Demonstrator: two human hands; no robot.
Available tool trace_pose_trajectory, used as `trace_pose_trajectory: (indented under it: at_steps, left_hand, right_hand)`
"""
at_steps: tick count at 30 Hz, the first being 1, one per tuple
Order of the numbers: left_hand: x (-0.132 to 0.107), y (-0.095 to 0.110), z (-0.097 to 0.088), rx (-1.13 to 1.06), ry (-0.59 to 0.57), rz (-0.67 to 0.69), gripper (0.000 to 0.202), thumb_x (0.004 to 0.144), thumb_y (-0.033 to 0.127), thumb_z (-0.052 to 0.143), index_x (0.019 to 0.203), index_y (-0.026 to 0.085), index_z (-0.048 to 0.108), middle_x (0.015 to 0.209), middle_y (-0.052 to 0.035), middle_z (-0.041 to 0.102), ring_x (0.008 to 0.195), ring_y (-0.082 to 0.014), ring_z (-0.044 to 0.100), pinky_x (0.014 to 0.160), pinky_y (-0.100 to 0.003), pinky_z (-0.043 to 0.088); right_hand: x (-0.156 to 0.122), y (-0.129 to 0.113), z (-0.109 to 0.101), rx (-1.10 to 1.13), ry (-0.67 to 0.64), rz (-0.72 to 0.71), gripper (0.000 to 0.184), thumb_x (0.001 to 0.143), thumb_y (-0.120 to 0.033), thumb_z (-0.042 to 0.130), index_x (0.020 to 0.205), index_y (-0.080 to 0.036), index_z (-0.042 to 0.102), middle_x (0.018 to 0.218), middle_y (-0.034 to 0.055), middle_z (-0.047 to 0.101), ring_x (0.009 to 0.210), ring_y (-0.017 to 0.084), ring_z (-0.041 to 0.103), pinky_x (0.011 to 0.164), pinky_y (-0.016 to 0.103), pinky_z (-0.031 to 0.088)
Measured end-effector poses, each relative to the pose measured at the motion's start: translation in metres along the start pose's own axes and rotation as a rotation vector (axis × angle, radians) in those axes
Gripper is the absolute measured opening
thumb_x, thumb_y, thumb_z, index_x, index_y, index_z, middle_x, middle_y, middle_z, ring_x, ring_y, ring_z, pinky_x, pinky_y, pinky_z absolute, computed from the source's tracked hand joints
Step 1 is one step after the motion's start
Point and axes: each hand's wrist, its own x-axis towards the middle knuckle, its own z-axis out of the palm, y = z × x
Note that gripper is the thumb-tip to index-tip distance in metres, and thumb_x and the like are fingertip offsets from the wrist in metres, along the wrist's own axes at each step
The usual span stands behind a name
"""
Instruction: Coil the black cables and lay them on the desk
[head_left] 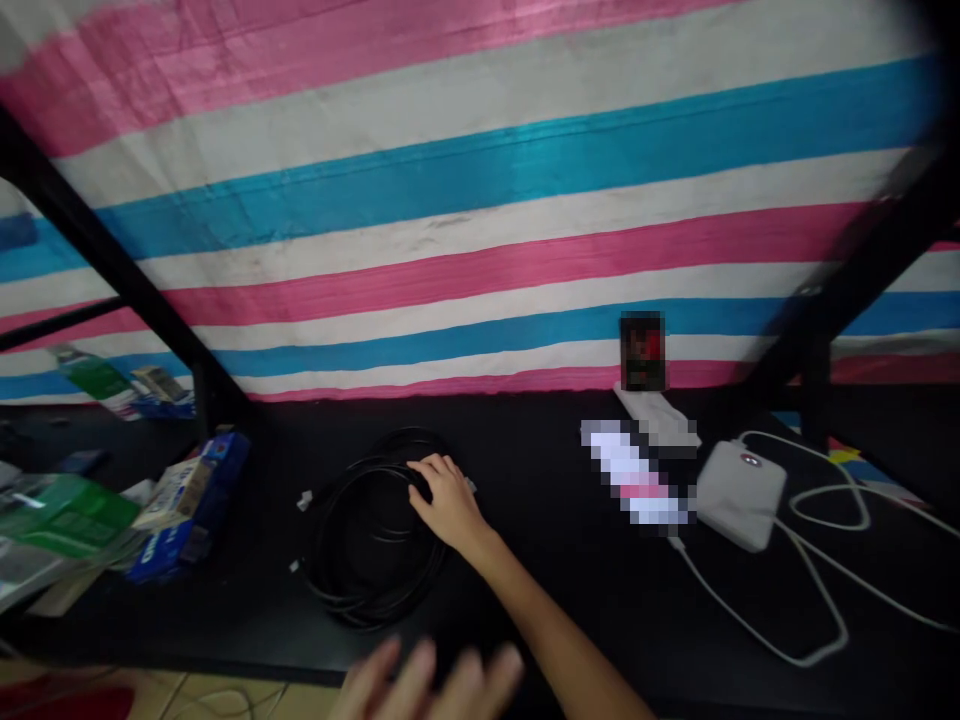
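A coil of black cable (319, 560) lies on the black tabletop, with small white pieces at its ends. My right hand (450, 500) is over the right side of the coil, fingers curled onto the cable and thumb a little apart from them. The palm and what lies beneath it are hidden. At the bottom edge, nearer to me than the coil, is my left hand (435, 685), blurred by motion. Its fingers are spread and hold nothing that I can see; the rest of that hand is out of frame.
On the right are a white power bank (742, 497) with white cords, a phone with a blurred-out lit screen (630, 475) and a small dark upright object (643, 352). Blue boxes (191, 510) and green packaging (71, 515) lie left. Black frame bars flank a striped sheet (480, 230).
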Motion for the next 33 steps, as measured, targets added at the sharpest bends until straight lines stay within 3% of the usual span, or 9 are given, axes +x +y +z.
trace_pose_trajectory:
  at_steps: [2,4,6,13,23,29,33]
  left_hand:
    - [0.02,0.0,-0.002,-0.036,0.021,0.286,0.016,0.066,0.039,0.072,0.077,0.027,0.07,0.094,-0.0059,0.064,0.093,-0.0226,0.059,0.084,-0.037,0.049]
    - [0.034,0.004,-0.006,-0.068,0.089,0.613,0.011,0.062,0.025,0.075,0.071,0.029,0.07,0.102,-0.0046,0.063,0.106,-0.0256,0.055,0.091,-0.039,0.042]
    - [0.043,0.009,-0.014,-0.109,0.149,0.759,0.013,0.068,0.017,0.068,0.077,0.027,0.069,0.115,-0.0041,0.058,0.115,-0.0256,0.049,0.094,-0.042,0.038]
    - [0.049,0.013,-0.033,-0.331,0.026,0.549,0.009,0.077,0.017,0.058,0.073,0.023,0.062,0.123,-0.0038,0.055,0.118,-0.0244,0.047,0.095,-0.042,0.037]
    - [0.044,0.015,-0.026,-0.368,-0.028,0.513,0.011,0.073,0.02,0.066,0.063,0.024,0.064,0.118,-0.0013,0.06,0.12,-0.0256,0.046,0.094,-0.042,0.035]
    - [0.04,0.017,-0.027,-0.414,-0.089,0.539,0.011,0.078,0.02,0.058,0.082,0.027,0.065,0.124,-0.0009,0.056,0.119,-0.022,0.046,0.096,-0.038,0.033]
    - [0.033,0.02,-0.025,-0.501,-0.117,0.508,0.017,0.082,0.018,0.052,0.077,0.028,0.065,0.122,0.0023,0.057,0.118,-0.0179,0.047,0.095,-0.032,0.034]
  right_hand:
    - [0.0,0.0,0.0,0.004,0.0,0.009,0.031,0.085,-0.022,0.05,0.115,-0.024,0.057,0.106,0.0059,0.059,0.101,0.021,0.051,0.091,0.04,0.041]
    - [0.001,0.0,0.0,-0.004,-0.007,0.01,0.031,0.084,-0.021,0.051,0.115,-0.023,0.058,0.105,0.0061,0.059,0.1,0.022,0.051,0.091,0.04,0.041]
    - [0.001,0.0,0.0,-0.012,-0.007,-0.008,0.032,0.084,-0.021,0.05,0.116,-0.022,0.058,0.105,0.0064,0.059,0.1,0.022,0.051,0.09,0.04,0.042]
    - [0.002,0.001,0.002,-0.028,-0.012,-0.028,0.031,0.086,-0.024,0.049,0.116,-0.024,0.057,0.105,0.006,0.059,0.1,0.023,0.051,0.088,0.041,0.044]
    - [0.003,0.003,0.005,-0.042,-0.009,-0.038,0.032,0.086,-0.023,0.049,0.117,-0.023,0.057,0.104,0.0064,0.059,0.099,0.022,0.052,0.085,0.04,0.046]
    - [0.002,0.002,0.003,-0.041,-0.014,-0.045,0.032,0.086,-0.023,0.048,0.117,-0.022,0.057,0.105,0.0073,0.059,0.1,0.023,0.052,0.088,0.042,0.045]
    - [0.002,0.003,0.004,-0.042,-0.023,-0.048,0.033,0.087,-0.024,0.047,0.119,-0.025,0.056,0.105,0.0068,0.058,0.1,0.023,0.051,0.088,0.044,0.044]
